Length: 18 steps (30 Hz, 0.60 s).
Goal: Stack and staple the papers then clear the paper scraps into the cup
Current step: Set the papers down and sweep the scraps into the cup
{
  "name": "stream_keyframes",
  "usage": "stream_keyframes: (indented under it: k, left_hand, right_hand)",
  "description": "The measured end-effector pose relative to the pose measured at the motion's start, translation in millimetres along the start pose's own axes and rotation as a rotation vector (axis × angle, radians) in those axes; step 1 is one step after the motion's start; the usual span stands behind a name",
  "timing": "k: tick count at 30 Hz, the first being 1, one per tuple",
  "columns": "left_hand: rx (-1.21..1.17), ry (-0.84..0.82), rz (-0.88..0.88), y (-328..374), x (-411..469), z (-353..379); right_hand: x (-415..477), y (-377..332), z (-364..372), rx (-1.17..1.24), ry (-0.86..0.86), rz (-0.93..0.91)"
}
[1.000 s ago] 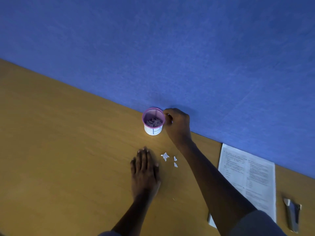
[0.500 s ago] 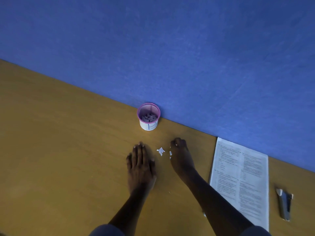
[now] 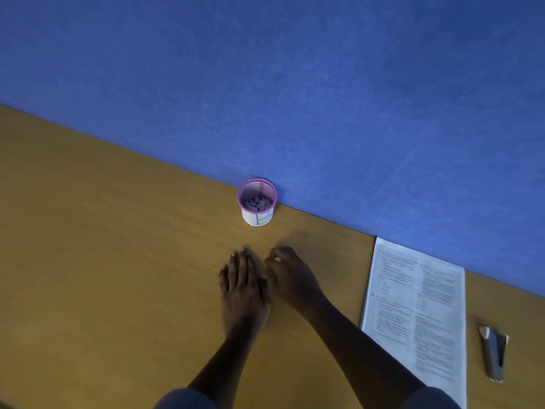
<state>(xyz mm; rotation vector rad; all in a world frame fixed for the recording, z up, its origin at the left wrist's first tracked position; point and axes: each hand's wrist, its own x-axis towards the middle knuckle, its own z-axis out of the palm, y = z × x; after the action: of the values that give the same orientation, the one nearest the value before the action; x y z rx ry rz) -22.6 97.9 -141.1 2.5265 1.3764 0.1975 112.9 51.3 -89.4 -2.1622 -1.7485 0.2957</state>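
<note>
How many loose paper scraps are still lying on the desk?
0 clearly visible on the desk; some may hide under the right hand or left hand. Others fill the cup.

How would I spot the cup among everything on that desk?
Follow the blue wall down to the wooden desk. The cup stands against it, beyond both hands: small, round, pink mesh rim, white base, scraps inside, unlike the flat papers and stapler.

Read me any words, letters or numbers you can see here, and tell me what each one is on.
"P": a hand-drawn purple mark, apparently that letter, on the white band of the cup.
Papers: two columns of printed text, too small and blurred to read.
Stapler: no readable marking.
</note>
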Motion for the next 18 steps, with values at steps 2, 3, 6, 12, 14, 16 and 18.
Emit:
stream_keyframes:
  k: [2, 3, 6, 12, 14, 16, 18]
  left_hand:
    - [-0.001, 0.000, 0.007, 0, 0, 0]
    - [-0.004, 0.005, 0.008, 0, 0, 0]
    - [-0.019, 0.010, 0.004, -1, 1, -1]
    - [-0.027, 0.029, -0.005, 0, 0, -2]
    - [-0.031, 0.043, -0.002, 1, 0, -3]
    - [-0.030, 0.048, 0.004, 2, -1, -4]
    - [-0.025, 0.046, 0.010, 2, -1, -3]
  right_hand:
    - [-5, 8, -1, 0.013, 0.015, 0.021]
    - [-8, 13, -3, 0.029, 0.017, 0.044]
    - [-12, 28, -14, 0.104, 0.072, 0.123]
    - [-14, 45, -15, 0.193, 0.127, 0.394]
    - [-18, 38, -8, 0.188, 0.056, 0.378]
    - [-20, 33, -10, 0.223, 0.043, 0.347]
    - [-21, 38, -10, 0.230, 0.086, 0.361]
